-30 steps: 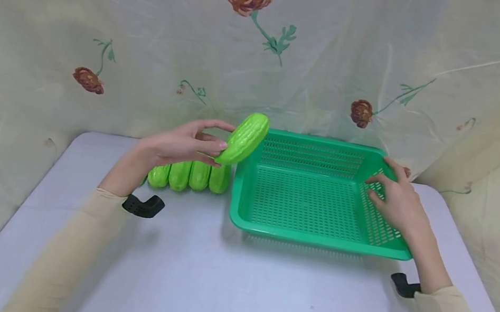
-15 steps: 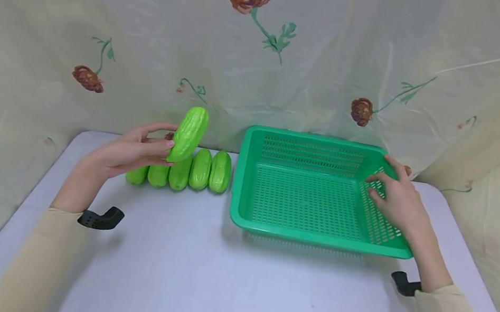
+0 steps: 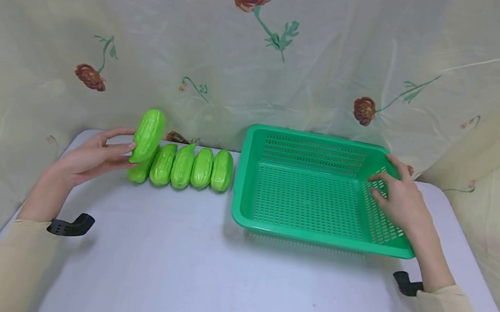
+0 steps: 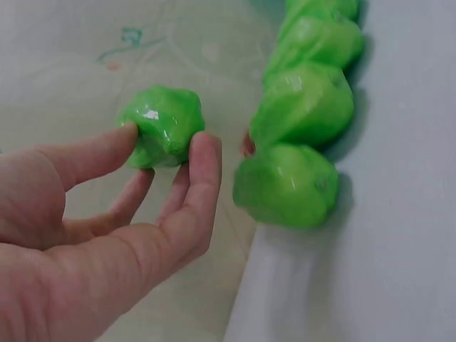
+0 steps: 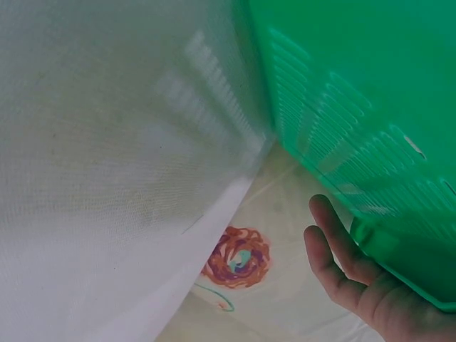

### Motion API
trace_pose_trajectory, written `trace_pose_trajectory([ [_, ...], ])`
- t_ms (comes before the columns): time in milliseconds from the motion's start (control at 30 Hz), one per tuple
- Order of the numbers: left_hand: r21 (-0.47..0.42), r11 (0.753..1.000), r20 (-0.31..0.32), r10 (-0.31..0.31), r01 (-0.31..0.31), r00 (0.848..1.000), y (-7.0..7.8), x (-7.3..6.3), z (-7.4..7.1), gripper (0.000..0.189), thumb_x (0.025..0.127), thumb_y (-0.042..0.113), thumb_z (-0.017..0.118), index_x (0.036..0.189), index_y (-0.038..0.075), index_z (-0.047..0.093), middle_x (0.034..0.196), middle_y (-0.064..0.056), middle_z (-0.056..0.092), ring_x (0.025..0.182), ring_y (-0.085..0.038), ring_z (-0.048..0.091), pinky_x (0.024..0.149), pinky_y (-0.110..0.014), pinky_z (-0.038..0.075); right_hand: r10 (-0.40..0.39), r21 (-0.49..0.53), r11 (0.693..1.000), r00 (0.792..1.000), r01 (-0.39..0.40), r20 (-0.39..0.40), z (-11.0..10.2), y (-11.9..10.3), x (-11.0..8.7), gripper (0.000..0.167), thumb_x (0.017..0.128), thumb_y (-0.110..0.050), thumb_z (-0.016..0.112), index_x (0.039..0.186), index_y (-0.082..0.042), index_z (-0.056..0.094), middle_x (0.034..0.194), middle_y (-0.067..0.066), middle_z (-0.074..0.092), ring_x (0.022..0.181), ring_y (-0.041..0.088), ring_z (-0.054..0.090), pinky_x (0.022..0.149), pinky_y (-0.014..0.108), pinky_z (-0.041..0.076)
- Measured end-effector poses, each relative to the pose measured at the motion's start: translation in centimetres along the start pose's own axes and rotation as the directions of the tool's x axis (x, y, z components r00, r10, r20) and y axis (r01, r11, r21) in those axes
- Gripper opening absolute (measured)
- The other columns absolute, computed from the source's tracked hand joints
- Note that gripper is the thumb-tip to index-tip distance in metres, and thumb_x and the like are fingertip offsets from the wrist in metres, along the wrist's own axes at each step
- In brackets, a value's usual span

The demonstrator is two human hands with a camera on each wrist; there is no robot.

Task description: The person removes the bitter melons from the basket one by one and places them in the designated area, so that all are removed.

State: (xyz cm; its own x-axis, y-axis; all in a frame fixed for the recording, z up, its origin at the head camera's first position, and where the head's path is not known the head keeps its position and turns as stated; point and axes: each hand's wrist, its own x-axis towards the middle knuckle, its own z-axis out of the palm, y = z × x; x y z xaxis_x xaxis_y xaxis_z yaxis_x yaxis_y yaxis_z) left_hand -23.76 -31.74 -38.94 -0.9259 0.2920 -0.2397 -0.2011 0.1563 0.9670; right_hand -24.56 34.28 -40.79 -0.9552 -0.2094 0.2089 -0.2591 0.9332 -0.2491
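Observation:
My left hand (image 3: 98, 156) holds a bright green, bumpy bitter gourd (image 3: 149, 134) between thumb and fingertips, raised at the left end of a row of similar gourds (image 3: 182, 168). In the left wrist view the held gourd (image 4: 162, 127) is seen end-on, apart from the nearest gourd (image 4: 288, 187) of the row. A green plastic basket (image 3: 315, 234) with slotted walls stands right of the row, with no gourds inside. My right hand (image 3: 399, 201) grips its right rim, some fingers inside and others outside; the right wrist view shows two fingers (image 5: 331, 242) beside the outer wall.
The gourds and basket sit toward the back of a white-covered table (image 3: 194, 281). A pale curtain (image 3: 312, 53) with printed flowers hangs behind and along both sides. The basket's left wall is close to the row's right end.
My left hand has carried the gourd leftward from beside the basket to the row's left end, uncovering the row. The right hand and the basket have stayed in place.

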Motion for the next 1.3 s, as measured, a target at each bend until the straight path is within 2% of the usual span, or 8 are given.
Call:
trace_pose_trajectory([
  [300,-0.093,0.99,-0.108,-0.112,0.102,0.988,-2.1,-0.7,-2.5,0.065,0.111,0.019,0.062,0.165,0.011,0.025,0.133,-0.001,0.047,0.103,-0.001,0.07,0.094,-0.02,0.063,-0.001,0.009,1.0,1.0,0.001,-0.016,0.1,-0.1,0.0,0.025,0.101,-0.01,0.069,0.124,-0.001,0.074,0.173,0.031,0.026,0.118,0.07,0.059,0.092,0.084,0.047],
  [400,-0.045,0.99,-0.143,-0.139,0.134,0.98,-2.4,-0.9,-2.8,0.074,0.111,0.022,0.061,0.169,0.006,0.018,0.138,-0.006,0.044,0.099,0.001,0.069,0.092,-0.019,0.063,-0.003,0.005,1.0,1.0,0.004,-0.017,0.0,-0.1,0.0,0.025,0.101,-0.009,0.07,0.123,0.0,0.074,0.172,0.031,0.026,0.119,0.071,0.058,0.092,0.083,0.048],
  [500,0.052,0.986,-0.168,-0.147,0.158,0.975,-2.8,-1.0,-2.8,0.079,0.113,0.023,0.057,0.171,-0.002,0.008,0.143,-0.013,0.042,0.096,0.004,0.067,0.09,-0.018,0.063,0.001,0.001,1.0,1.0,-0.001,-0.008,0.0,0.0,0.0,0.025,0.102,-0.009,0.07,0.124,0.0,0.074,0.173,0.032,0.025,0.12,0.071,0.057,0.091,0.082,0.049],
  [667,0.171,0.967,-0.188,-0.155,0.188,0.97,-3.5,-0.8,-2.4,0.076,0.115,0.022,0.051,0.169,-0.008,0.007,0.131,-0.012,0.05,0.091,0.004,0.065,0.087,-0.018,0.063,0.003,0.005,1.0,1.0,-0.003,-0.002,0.0,0.0,0.0,0.025,0.102,-0.01,0.071,0.124,0.0,0.074,0.173,0.032,0.025,0.118,0.071,0.058,0.089,0.081,0.049],
  [900,0.21,0.949,-0.209,-0.192,0.236,0.959,-3.6,-0.7,-2.3,0.073,0.116,0.023,0.047,0.169,-0.01,0.01,0.12,-0.005,0.054,0.086,0.002,0.065,0.082,-0.017,0.063,0.009,0.004,1.0,1.0,-0.009,-0.005,0.1,-0.2,-0.1,0.025,0.102,-0.01,0.071,0.125,0.0,0.074,0.173,0.031,0.026,0.114,0.068,0.062,0.091,0.081,0.05],
  [1100,0.223,0.941,-0.195,-0.214,0.256,0.957,-3.4,-1.0,-2.4,0.071,0.116,0.024,0.044,0.167,-0.013,0.01,0.113,0.001,0.057,0.08,0.001,0.066,0.079,-0.018,0.062,0.011,0.011,1.0,1.0,-0.011,0.001,0.0,-0.2,-0.2,0.026,0.101,-0.01,0.07,0.125,0.0,0.074,0.174,0.03,0.025,0.115,0.068,0.062,0.091,0.079,0.051],
  [1233,0.258,0.924,-0.205,-0.232,0.281,0.951,-3.2,-1.3,-2.2,0.071,0.116,0.027,0.044,0.167,-0.012,0.013,0.118,-0.001,0.056,0.082,0.003,0.064,0.079,-0.019,0.063,0.013,0.014,1.0,1.0,-0.014,0.011,-0.2,-0.2,-0.1,0.027,0.102,-0.01,0.069,0.126,0.001,0.073,0.174,0.03,0.023,0.117,0.068,0.061,0.092,0.079,0.05],
  [1300,0.274,0.919,-0.211,-0.23,0.283,0.95,-3.2,-1.4,-2.2,0.072,0.116,0.03,0.042,0.167,-0.013,0.014,0.127,-0.009,0.057,0.084,0.005,0.065,0.08,-0.019,0.063,0.017,0.015,1.0,1.0,-0.017,0.015,-0.2,-0.3,-0.1,0.027,0.102,-0.01,0.069,0.126,0.001,0.073,0.175,0.03,0.023,0.119,0.068,0.06,0.093,0.08,0.05],
])
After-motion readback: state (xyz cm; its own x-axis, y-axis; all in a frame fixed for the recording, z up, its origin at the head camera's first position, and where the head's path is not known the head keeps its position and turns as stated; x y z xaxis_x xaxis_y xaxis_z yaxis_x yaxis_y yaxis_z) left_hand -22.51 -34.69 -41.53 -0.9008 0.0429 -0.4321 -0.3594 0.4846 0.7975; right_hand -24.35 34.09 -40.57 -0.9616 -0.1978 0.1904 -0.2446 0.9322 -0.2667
